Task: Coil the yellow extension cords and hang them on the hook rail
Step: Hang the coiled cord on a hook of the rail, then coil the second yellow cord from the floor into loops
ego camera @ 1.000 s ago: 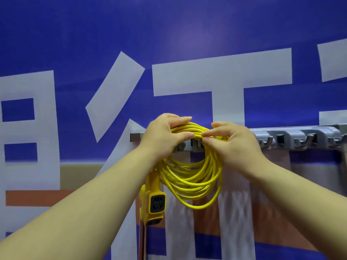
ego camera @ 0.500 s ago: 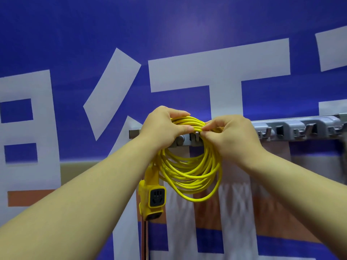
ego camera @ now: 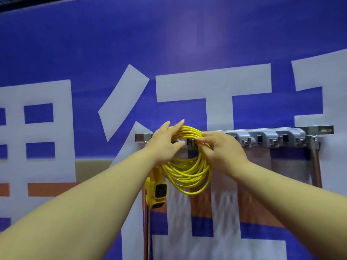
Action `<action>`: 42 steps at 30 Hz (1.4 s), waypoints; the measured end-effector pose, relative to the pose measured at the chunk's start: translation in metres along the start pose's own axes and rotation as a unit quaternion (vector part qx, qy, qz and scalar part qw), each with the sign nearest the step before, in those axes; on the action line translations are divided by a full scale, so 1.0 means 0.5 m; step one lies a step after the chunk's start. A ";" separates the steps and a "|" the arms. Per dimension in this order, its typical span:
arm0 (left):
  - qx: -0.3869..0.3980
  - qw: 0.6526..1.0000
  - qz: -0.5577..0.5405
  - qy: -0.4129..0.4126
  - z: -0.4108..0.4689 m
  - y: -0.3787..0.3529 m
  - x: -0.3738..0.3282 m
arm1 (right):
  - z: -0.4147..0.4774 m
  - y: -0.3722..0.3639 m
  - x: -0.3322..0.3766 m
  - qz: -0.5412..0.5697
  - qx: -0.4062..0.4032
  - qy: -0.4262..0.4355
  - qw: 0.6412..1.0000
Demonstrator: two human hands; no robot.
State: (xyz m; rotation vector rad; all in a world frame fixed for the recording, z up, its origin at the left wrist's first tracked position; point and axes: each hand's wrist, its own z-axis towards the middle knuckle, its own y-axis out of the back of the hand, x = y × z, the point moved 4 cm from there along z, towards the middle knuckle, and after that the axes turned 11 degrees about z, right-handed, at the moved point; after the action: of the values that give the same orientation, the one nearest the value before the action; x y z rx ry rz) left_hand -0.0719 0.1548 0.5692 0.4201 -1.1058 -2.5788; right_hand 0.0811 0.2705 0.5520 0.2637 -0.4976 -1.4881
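A coiled yellow extension cord (ego camera: 187,173) hangs in front of the left part of the grey hook rail (ego camera: 272,136), which is fixed across the blue banner. The cord's yellow socket block (ego camera: 157,192) dangles below the coil on the left. My left hand (ego camera: 165,143) lies over the top left of the coil with straight fingers, thumb underneath the strands. My right hand (ego camera: 223,152) pinches the top strands beside a rail hook. My hands hide the hook under the coil, so I cannot tell whether the coil rests on it.
Several free grey hooks run along the rail to the right of my hands. A metal post (ego camera: 316,166) drops from the rail's right end and another post (ego camera: 148,231) from its left. The blue-and-white banner (ego camera: 187,44) fills the background.
My left fingers have straightened over the coil's top instead of curling round it. The coil and both hands stay at the rail's left part; the view has shifted slightly.
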 end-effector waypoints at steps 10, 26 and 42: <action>-0.027 0.995 -0.058 0.077 -0.088 0.014 0.058 | -0.020 0.024 0.021 0.014 0.034 -0.048 0.998; 0.028 0.997 -0.004 0.067 -0.473 -0.161 -0.064 | -0.431 -0.014 -0.041 0.092 0.161 -0.158 0.970; 0.442 0.893 -0.034 0.077 -0.847 -0.704 -0.019 | -0.990 -0.221 -0.297 0.090 0.491 -0.361 0.788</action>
State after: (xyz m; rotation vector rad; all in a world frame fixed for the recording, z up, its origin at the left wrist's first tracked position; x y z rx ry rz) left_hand 0.0413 0.1154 0.0315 0.8435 -2.1805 -1.8832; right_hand 0.2157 0.3426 0.0461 0.4287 -1.8785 -0.9706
